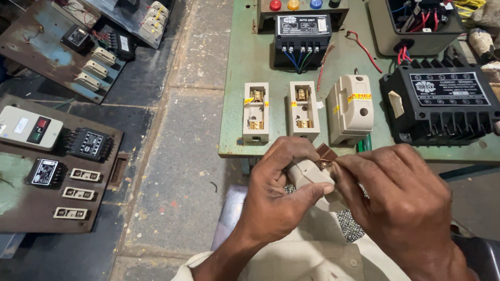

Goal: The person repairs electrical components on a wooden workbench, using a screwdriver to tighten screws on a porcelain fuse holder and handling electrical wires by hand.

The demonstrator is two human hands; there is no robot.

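- Two fuse holders [255, 112] [303, 110] on the green board [237, 78] sit open, contacts bare; third one [350, 108] has its cover on.
- Left hand [276, 195] grips a cream fuse carrier [308, 176] just off the board's near edge; right hand [401, 203] pinches at its copper end [325, 154].
- Judging by that: one done, one in hand, one left.
- Black relay box [440, 106] sits right, well apart; red wire [364, 49] behind. Nothing blocks the open holders.
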